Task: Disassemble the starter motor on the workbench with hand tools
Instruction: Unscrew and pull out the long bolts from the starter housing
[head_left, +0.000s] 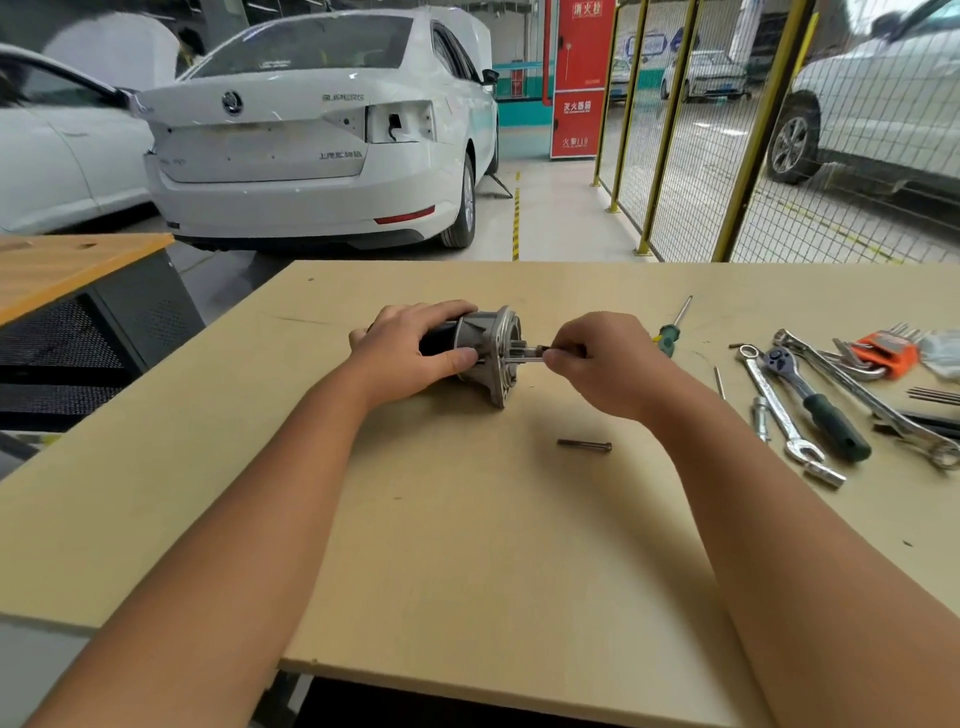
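Observation:
The starter motor (488, 348) lies on its side in the middle of the tan workbench (467, 519), its grey flanged housing facing right and its black body to the left. My left hand (410, 348) is wrapped over the black body and holds it down. My right hand (602, 358) pinches the head of a long bolt (530, 356) that sticks out of the housing's right face. A second dark bolt (584, 445) lies loose on the bench in front of the motor.
To the right lie a green-handled screwdriver (672, 332), a ratchet with a green grip (815, 400), combination wrenches (774, 405), a socket (826, 474) and an orange hex key set (883, 351). White cars and a yellow mesh fence stand behind the bench.

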